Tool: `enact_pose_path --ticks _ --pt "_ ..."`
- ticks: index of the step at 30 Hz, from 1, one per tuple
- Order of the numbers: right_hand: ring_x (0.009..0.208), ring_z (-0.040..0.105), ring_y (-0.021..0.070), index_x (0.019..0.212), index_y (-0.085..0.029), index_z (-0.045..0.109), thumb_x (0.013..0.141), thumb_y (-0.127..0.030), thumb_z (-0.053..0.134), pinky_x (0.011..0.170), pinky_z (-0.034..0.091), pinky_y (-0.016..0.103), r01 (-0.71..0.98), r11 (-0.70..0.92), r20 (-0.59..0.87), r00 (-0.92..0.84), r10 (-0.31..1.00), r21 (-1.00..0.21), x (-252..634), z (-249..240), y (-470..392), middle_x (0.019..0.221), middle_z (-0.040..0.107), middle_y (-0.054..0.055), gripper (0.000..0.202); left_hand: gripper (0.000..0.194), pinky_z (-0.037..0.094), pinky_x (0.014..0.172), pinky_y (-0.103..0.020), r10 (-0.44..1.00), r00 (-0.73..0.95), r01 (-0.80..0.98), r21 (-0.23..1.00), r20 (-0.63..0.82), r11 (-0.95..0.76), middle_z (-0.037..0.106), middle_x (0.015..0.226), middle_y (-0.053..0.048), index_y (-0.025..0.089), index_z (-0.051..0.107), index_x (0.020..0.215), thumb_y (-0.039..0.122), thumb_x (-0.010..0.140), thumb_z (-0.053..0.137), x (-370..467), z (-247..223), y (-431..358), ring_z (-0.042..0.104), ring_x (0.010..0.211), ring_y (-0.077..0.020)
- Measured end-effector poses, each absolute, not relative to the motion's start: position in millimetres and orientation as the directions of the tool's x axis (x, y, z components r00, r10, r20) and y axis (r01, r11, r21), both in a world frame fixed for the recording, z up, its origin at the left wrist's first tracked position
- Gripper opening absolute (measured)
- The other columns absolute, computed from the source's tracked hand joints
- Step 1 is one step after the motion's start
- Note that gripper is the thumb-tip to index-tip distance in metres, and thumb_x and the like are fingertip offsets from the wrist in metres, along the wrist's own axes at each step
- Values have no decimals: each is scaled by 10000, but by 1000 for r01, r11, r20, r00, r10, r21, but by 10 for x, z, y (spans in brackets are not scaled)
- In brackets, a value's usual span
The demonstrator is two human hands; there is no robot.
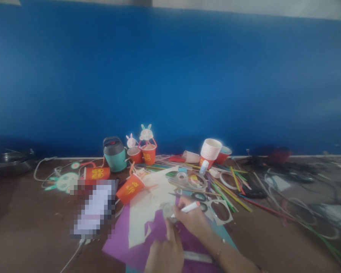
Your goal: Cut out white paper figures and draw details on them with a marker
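A white marker (191, 206) with an orange-red end is gripped by my right hand (189, 220), tip down at a small pale round paper cutout (168, 209). The cutout looks drawn on, but the lines are blurred. My left hand (166, 252) holds nothing; its outstretched index finger presses on the cutout's near edge. Underneath lie purple paper (121, 242) and a large cut white sheet (142, 204). Dark-handled scissors (199, 196) rest just beyond my right hand, partly hidden. Beside them is a white square (229, 218) with a round hole cut out.
Left of the papers are a blurred-out phone (93, 210), a tipped red paper cup (130, 189) and another lying cup (96, 173). Behind stand a teal pot (115, 155), a rabbit-faced cup figure (147, 151) and stacked cups (211, 151). Coloured sticks (230, 195) and tape (182, 177) lie right.
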State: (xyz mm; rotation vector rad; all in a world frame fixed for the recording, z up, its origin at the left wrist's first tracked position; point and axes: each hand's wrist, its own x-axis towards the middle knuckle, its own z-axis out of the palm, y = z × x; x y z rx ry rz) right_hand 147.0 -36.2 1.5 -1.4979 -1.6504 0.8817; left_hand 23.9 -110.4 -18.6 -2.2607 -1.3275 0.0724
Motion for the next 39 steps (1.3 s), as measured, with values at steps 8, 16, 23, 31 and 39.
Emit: enact_pose_path --ticks 8,16,23,31,39 --pt "489 368 122 573 -234 396 718 -259 515 459 300 243 499 98 77 -63 995 -861 1466 70 -373 489 375 -63 189 438 433 375 -231 823 520 806 -450 230 -384 634 1114 -286 128 657 1169 124 747 539 241 -182 -1105 528 389 -102" --pt "506 379 126 584 -234 401 727 -272 499 485 315 251 513 75 61 -44 997 -855 1456 73 -377 506 387 -59 177 421 441 379 -223 826 511 814 -441 236 -378 642 1107 -269 142 669 1151 115 749 545 244 -158 -1107 537 395 -100" --pt "508 383 122 572 -229 412 708 -270 509 482 318 244 511 62 64 -13 998 -857 1451 73 -379 501 387 -63 171 423 450 377 -233 826 513 809 -453 234 -374 643 1108 -276 128 663 1158 106 751 550 253 -158 -1114 538 392 -106" --pt "451 356 101 546 -232 358 676 -258 486 444 299 222 405 30 55 49 997 -914 1463 50 -347 455 369 -75 184 397 432 369 -229 822 514 809 -458 247 -368 641 1124 -261 140 670 1148 136 779 523 239 -160 -1118 513 377 -92" --pt "451 403 116 562 -238 365 694 -257 485 452 336 233 427 18 37 35 999 -904 1487 40 -358 446 432 -59 180 447 429 383 -246 832 502 812 -458 235 -361 626 1153 -264 158 649 1187 122 758 532 245 -216 -1113 506 393 -94"
